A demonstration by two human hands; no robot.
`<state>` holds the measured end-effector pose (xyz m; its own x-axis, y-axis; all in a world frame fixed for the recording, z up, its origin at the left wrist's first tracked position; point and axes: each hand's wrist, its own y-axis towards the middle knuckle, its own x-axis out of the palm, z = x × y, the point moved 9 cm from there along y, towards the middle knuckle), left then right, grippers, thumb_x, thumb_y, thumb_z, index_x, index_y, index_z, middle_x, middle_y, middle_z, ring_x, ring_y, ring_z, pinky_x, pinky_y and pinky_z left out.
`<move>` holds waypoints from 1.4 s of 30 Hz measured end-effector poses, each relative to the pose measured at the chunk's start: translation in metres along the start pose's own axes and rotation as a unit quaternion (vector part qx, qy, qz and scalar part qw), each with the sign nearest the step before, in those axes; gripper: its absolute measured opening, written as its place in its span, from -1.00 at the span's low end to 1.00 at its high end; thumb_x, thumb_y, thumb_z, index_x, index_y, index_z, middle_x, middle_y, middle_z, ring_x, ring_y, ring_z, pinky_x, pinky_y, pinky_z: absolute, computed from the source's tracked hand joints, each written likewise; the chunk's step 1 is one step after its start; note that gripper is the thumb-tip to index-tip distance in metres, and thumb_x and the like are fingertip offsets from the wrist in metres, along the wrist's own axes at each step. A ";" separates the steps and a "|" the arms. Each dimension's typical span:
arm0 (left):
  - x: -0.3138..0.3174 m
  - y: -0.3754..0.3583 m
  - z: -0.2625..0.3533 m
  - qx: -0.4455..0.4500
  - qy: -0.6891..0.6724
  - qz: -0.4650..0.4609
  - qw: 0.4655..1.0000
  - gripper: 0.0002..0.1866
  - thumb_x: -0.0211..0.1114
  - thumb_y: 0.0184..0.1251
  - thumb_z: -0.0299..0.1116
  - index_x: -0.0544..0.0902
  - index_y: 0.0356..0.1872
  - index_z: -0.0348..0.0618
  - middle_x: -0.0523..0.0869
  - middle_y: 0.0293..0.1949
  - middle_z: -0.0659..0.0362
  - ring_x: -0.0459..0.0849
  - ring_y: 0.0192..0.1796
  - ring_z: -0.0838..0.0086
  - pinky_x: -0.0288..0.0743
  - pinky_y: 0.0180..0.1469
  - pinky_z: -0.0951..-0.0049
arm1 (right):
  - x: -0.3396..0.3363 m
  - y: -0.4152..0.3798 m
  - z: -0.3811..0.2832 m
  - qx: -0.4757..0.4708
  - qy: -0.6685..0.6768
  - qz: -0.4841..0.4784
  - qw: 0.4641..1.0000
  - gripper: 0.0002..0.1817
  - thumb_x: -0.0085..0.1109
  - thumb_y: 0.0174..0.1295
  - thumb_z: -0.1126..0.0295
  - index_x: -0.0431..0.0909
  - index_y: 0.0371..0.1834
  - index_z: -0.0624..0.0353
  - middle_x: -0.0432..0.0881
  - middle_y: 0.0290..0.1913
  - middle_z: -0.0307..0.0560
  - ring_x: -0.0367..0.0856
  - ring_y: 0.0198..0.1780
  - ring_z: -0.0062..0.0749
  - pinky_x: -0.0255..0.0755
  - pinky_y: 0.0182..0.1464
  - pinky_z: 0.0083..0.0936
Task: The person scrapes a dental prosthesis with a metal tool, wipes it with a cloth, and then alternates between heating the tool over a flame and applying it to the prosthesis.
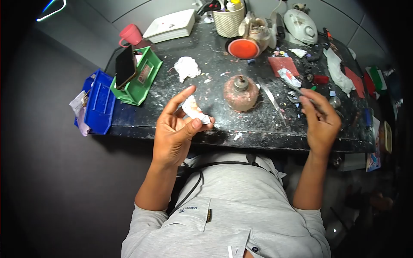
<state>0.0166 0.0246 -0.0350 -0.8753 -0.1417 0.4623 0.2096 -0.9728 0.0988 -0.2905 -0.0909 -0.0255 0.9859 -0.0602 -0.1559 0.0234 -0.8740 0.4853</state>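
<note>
Between its thumb and fingers, my left hand (pixel 176 129) holds a small white piece (pixel 193 109) with a pinkish patch, above the front of the dark table. On the right, my right hand (pixel 320 116) grips a thin metal tool (pixel 295 88) that points up and left towards a crumpled white cloth or paper (pixel 289 78). A round glass burner (pixel 241 95) with a metal neck stands between my hands. Just right of it lies a long pale blade-like tool (pixel 273 101).
A green bin (pixel 148 77) with a phone (pixel 125 66) leaning on it and a blue bin (pixel 100 103) stand left. Behind are a pink mug (pixel 131 35), a white tray (pixel 171 26) and a woven basket (pixel 229 23). Red sheets (pixel 282 65) and scraps lie right on the speckled table (pixel 172 92).
</note>
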 end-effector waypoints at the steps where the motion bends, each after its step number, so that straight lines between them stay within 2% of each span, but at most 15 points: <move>1: 0.000 0.000 -0.002 -0.001 -0.009 -0.005 1.000 -0.25 0.44 0.29 -0.56 0.26 0.46 -0.40 0.64 -0.05 -0.01 0.78 -0.04 0.21 0.74 0.07 0.28 | 0.008 0.001 -0.021 -0.105 -0.107 -0.035 0.988 -0.79 0.31 0.23 0.65 0.71 -0.07 0.30 0.79 -0.09 -0.05 0.76 -0.06 -0.38 0.59 0.01 -0.51; 3: -0.006 0.000 -0.006 -0.017 0.032 0.017 0.999 -0.28 0.44 0.30 -0.54 0.28 0.43 -0.47 0.65 -0.05 -0.01 0.78 0.00 0.19 0.73 0.08 0.34 | 0.023 -0.005 -0.032 -0.129 -0.190 -0.088 0.969 -0.75 0.34 0.15 0.67 0.72 -0.09 0.28 0.78 -0.07 0.00 0.77 -0.03 -0.17 0.58 0.09 -0.37; 4: -0.005 -0.001 -0.006 -0.007 0.055 -0.004 0.998 -0.34 0.36 0.40 -0.50 0.27 0.43 -0.52 0.66 -0.03 -0.02 0.77 0.05 0.17 0.73 0.10 0.37 | 0.030 -0.008 -0.029 -0.121 -0.237 -0.144 0.953 -0.70 0.29 0.20 0.61 0.71 0.01 0.21 0.73 0.08 0.05 0.66 0.17 -0.02 0.46 0.28 -0.23; 9: -0.008 -0.010 -0.014 -0.019 0.011 -0.020 1.000 -0.40 0.15 0.58 -0.40 0.20 0.48 -0.48 0.66 0.02 -0.05 0.75 0.10 0.12 0.72 0.13 0.34 | 0.035 -0.015 -0.036 -0.079 -0.352 -0.276 0.891 -0.60 0.17 0.33 0.47 0.60 0.24 0.15 0.55 0.33 0.09 0.37 0.44 0.02 0.12 0.51 -0.12; 11: 0.000 -0.015 -0.009 -0.003 0.025 -0.036 0.999 -0.40 0.16 0.57 -0.41 0.19 0.49 -0.48 0.66 0.02 -0.05 0.73 0.12 0.13 0.70 0.17 0.31 | 0.033 -0.009 -0.053 -0.099 -0.351 -0.249 0.897 -0.61 0.24 0.27 0.47 0.63 0.19 0.16 0.61 0.26 0.07 0.45 0.36 0.03 0.16 0.48 -0.18; 12: 0.003 -0.017 -0.004 0.008 0.021 -0.022 0.999 -0.37 0.23 0.52 -0.42 0.21 0.47 -0.50 0.65 0.03 -0.09 0.74 0.08 -0.02 0.73 0.14 0.18 | 0.036 -0.004 -0.060 -0.091 -0.296 -0.224 0.924 -0.66 0.34 0.21 0.45 0.69 0.07 0.19 0.68 0.07 0.02 0.55 0.19 -0.03 0.28 0.35 -0.23; 15: 0.009 -0.024 0.000 0.036 0.023 -0.036 0.998 -0.37 0.27 0.49 -0.42 0.24 0.44 -0.53 0.62 0.05 -0.13 0.74 0.09 -0.02 0.70 0.17 0.13 | 0.051 -0.011 -0.050 -0.053 -0.356 -0.243 0.901 -0.74 0.42 0.15 0.42 0.72 -0.09 0.22 0.69 -0.12 -0.05 0.57 0.01 -0.12 0.36 0.15 -0.26; 16: 0.012 -0.026 0.002 0.037 0.020 -0.041 0.998 -0.40 0.29 0.47 -0.41 0.29 0.38 -0.55 0.64 0.02 -0.15 0.74 0.10 -0.01 0.69 0.19 0.11 | 0.060 -0.015 -0.052 -0.091 -0.368 -0.243 0.893 -0.79 0.44 0.12 0.40 0.72 -0.21 0.24 0.67 -0.23 -0.06 0.57 -0.10 -0.15 0.36 0.04 -0.27; 19: 0.017 -0.031 0.009 0.054 -0.007 -0.057 0.997 -0.44 0.30 0.47 -0.41 0.32 0.33 -0.54 0.67 -0.01 -0.14 0.73 0.11 -0.02 0.68 0.20 0.11 | 0.060 -0.014 -0.040 -0.041 -0.370 -0.212 0.904 -0.83 0.43 0.13 0.42 0.71 -0.24 0.24 0.68 -0.25 -0.03 0.58 -0.13 -0.12 0.36 0.06 -0.27; 20: 0.019 -0.033 0.012 0.056 -0.016 -0.089 0.994 -0.52 0.19 0.48 -0.62 0.30 0.35 -0.52 0.66 0.07 -0.13 0.69 0.19 0.16 0.62 0.27 0.28 | 0.058 -0.013 -0.038 -0.008 -0.372 -0.203 0.906 -0.85 0.40 0.16 0.43 0.70 -0.26 0.25 0.69 -0.27 -0.02 0.58 -0.16 -0.09 0.36 0.06 -0.26; 27: 0.018 -0.037 0.014 0.055 0.001 -0.081 0.995 -0.51 0.22 0.43 -0.69 0.32 0.33 -0.51 0.65 0.08 -0.15 0.69 0.20 0.21 0.61 0.26 0.35 | 0.056 -0.020 -0.048 -0.056 -0.439 -0.177 0.879 -0.89 0.25 0.26 0.50 0.65 -0.18 0.24 0.61 -0.26 0.00 0.55 -0.11 -0.08 0.34 0.09 -0.22; 33: 0.020 -0.040 0.016 0.087 0.042 -0.094 0.991 -0.51 0.23 0.40 -0.72 0.34 0.31 -0.51 0.65 0.09 -0.16 0.69 0.19 0.27 0.61 0.20 0.48 | 0.038 -0.016 -0.045 -0.010 -0.439 -0.139 0.888 -0.93 0.15 0.29 0.55 0.56 -0.20 0.26 0.53 -0.29 -0.01 0.52 -0.14 -0.06 0.33 0.10 -0.22; 39: 0.021 -0.041 0.016 0.101 0.067 -0.094 0.988 -0.53 0.28 0.37 -0.72 0.39 0.27 -0.50 0.68 0.05 -0.15 0.70 0.17 0.29 0.61 0.19 0.48 | 0.008 -0.013 -0.020 0.073 -0.294 -0.087 0.949 -0.94 0.15 0.38 0.55 0.55 -0.15 0.28 0.54 -0.27 -0.17 0.53 -0.25 -0.44 0.40 -0.07 -0.46; 41: 0.020 -0.043 0.021 0.149 0.107 -0.072 0.981 -0.53 0.33 0.33 -0.71 0.44 0.23 -0.50 0.70 0.02 -0.14 0.73 0.12 0.28 0.65 0.17 0.46 | 0.003 -0.014 -0.013 0.103 -0.007 -0.059 0.993 -0.91 0.13 0.47 0.50 0.53 -0.08 0.31 0.55 -0.23 -0.22 0.50 -0.23 -0.61 0.41 -0.12 -0.59; 42: 0.021 -0.044 0.018 0.147 0.107 -0.073 0.981 -0.53 0.33 0.33 -0.71 0.44 0.23 -0.50 0.70 0.02 -0.14 0.73 0.12 0.28 0.65 0.17 0.46 | 0.003 -0.016 -0.014 0.104 -0.008 -0.058 0.993 -0.91 0.13 0.47 0.50 0.53 -0.08 0.31 0.55 -0.23 -0.22 0.50 -0.23 -0.61 0.41 -0.12 -0.59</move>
<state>-0.0034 0.0676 -0.0134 -0.9700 -0.0713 0.2322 0.1651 -0.8948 0.4148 -0.2852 -0.0705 -0.0217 0.9760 0.0409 -0.2140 0.1004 -0.9562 0.2749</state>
